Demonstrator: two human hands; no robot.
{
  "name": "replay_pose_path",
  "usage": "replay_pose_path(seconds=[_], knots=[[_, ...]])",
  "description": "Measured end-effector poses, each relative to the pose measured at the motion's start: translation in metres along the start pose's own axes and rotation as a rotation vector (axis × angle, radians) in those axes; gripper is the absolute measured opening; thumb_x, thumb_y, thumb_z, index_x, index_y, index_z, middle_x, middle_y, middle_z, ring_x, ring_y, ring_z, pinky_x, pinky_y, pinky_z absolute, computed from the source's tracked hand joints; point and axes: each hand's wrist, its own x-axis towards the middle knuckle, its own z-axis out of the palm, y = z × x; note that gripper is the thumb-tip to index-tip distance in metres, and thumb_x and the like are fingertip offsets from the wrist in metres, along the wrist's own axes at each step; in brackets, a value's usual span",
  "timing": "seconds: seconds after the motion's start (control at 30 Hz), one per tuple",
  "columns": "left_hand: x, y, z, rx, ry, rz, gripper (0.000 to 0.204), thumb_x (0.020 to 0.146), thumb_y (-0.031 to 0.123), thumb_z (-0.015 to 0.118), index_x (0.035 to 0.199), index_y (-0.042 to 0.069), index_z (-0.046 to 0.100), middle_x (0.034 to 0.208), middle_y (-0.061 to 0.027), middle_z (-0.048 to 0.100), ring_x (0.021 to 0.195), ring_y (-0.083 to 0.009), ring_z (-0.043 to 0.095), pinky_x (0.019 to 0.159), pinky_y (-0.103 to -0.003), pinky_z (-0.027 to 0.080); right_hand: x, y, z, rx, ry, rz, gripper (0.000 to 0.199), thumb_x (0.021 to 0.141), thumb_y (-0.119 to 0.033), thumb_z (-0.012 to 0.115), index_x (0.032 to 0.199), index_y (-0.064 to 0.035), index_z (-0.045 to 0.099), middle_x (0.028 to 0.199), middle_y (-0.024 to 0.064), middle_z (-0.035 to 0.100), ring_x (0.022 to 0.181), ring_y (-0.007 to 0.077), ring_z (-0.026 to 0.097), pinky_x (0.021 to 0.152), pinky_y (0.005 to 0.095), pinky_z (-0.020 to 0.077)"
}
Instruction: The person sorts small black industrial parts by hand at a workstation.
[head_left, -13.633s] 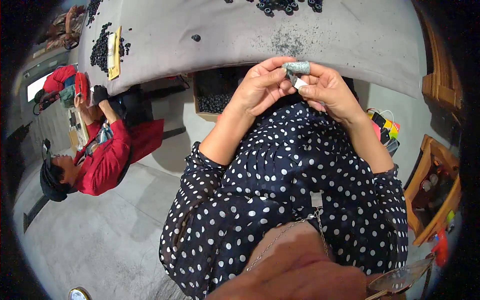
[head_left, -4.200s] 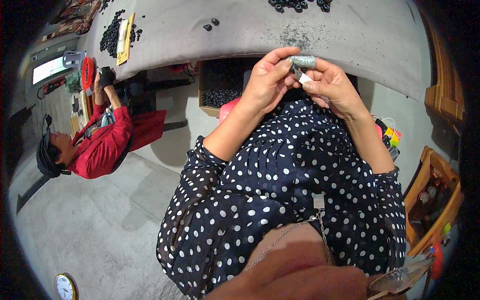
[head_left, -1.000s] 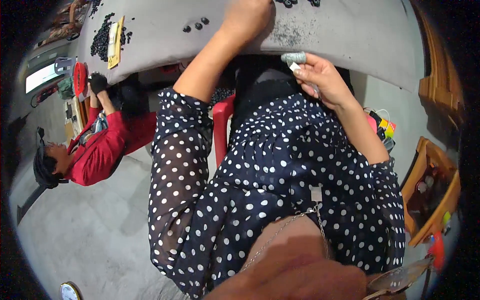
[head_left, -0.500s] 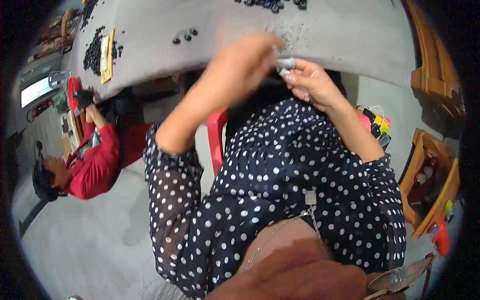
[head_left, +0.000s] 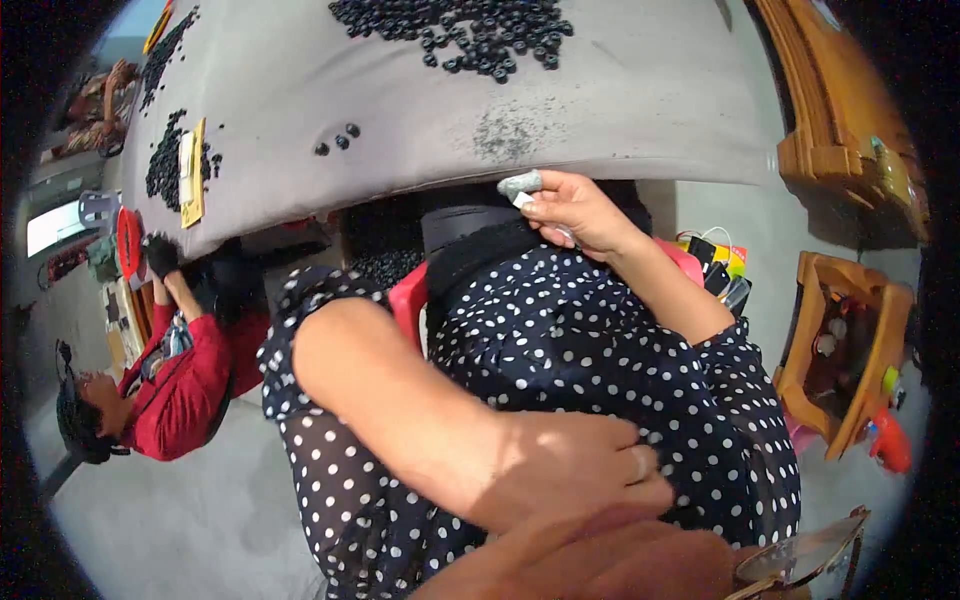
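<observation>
grey part (head_left: 520,185) in right hand (head_left: 580,212), long axis toward table (head_left: 640,110)

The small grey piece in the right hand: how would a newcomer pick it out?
Start at the grey table and follow its near edge to the right hand. The grey piece sits pinched at its fingertips. Unlike the black rings heaped on the tabletop, it is pale grey and held.

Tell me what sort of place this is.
Probably a small workshop for hand assembly or sorting. A grey table carries heaps of small black rings, the right hand holds a small grey part at its edge, and a co-worker in red sits at the same table.
</observation>
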Motion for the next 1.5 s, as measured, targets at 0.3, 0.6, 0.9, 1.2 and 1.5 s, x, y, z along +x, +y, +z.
replay_pose_path(seconds=[0.3,0.6,0.9,1.2,1.5], knots=[[-0.045,0.028,-0.029,-0.535,-0.056,-0.117,0.04,0.07,0.029,0.052,0.093,-0.003,0.055,0.088,-0.0136,0.051,0.076,-0.0256,0.051,0.067,-0.035,0.043,-0.002,0.001,0.003,-0.022,0.01,0.028,0.034,0.086,-0.013,0.061,0.119,-0.0058,0.056,0.071,-0.0027,0.056,0.049,0.0002,0.046,0.038,0.0131,0.0304],[-0.071,0.032,-0.066,-0.621,-0.092,0.255,0.038,0.07,0.03,0.06,0.089,-0.003,0.059,0.087,-0.0168,0.056,0.077,-0.0304,0.054,0.068,-0.042,0.043,-0.001,0.005,-0.003,-0.045,0.036,0.033,0.028,0.087,-0.014,0.061,0.114,-0.0075,0.058,0.071,-0.0033,0.056,0.049,-0.0002,0.047,0.038,0.0125,0.0317],[-0.079,0.026,-0.05,-1.354,-0.072,0.268,0.059,0.087,0.041,0.051,0.124,-0.005,0.041,0.1,-0.0209,0.054,0.084,-0.0347,0.053,0.07,-0.049,0.042,-0.001,0.002,0.001,-0.076,0.024,0.029,0.03,0.087,-0.011,0.059,0.115,-0.0044,0.056,0.07,-0.0018,0.055,0.047,0.0008,0.046,0.037,0.0137,0.0319],[-0.106,-0.061,0.004,-1.039,0.67,-0.372,0.016,0.082,0.018,0.066,0.079,0.002,0.063,0.085,-0.0097,0.058,0.07,-0.0174,0.053,0.066,-0.028,0.044,0.0,0.007,0.003,-0.041,0.007,-0.024,0.029,0.085,-0.015,0.062,0.113,-0.0069,0.058,0.065,-0.004,0.054,0.043,0.002,0.043,0.036,0.0154,0.0301],[-0.116,-0.128,0.023,-1.356,1.578,-0.464,0.01,0.089,0.015,0.059,0.094,0.007,0.055,0.089,-0.0057,0.058,0.074,-0.0124,0.055,0.064,-0.026,0.047,-0.013,-0.015,0.018,-0.074,0.142,-0.285,0.03,0.085,-0.01,0.061,0.113,-0.0019,0.056,0.074,-0.0021,0.057,0.048,0.0016,0.045,0.04,0.0146,0.0312]])
